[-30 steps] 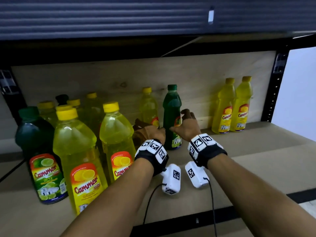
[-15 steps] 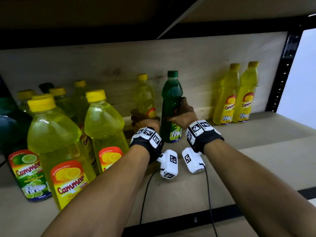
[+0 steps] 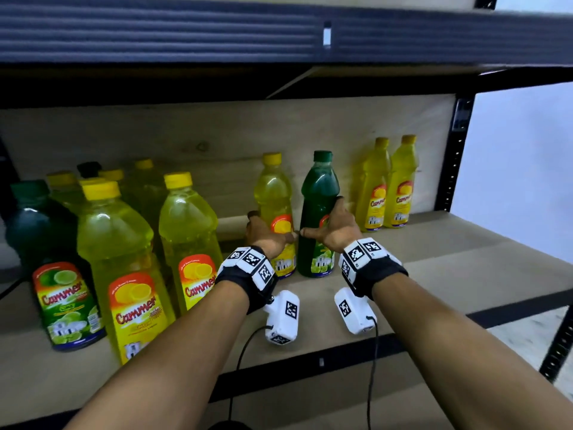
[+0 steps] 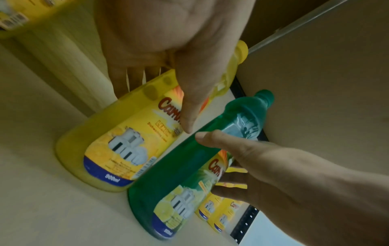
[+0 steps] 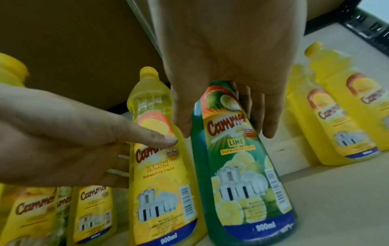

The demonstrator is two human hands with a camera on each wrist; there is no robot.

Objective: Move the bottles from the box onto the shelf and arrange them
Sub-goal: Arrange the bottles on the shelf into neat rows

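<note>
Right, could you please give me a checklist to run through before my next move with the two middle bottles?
1. Lemon bottle upright on the shelf: ok.
2. Lime bottle upright, close beside it: ok.
3. Both labels facing forward: ok.
4. Both caps on: ok.
5. Left hand clear of the lemon bottle: cannot tell; fingers lie behind it, thumb in front.
6. Right hand clear of the lime bottle: cannot tell; fingers reach round its far side.
</note>
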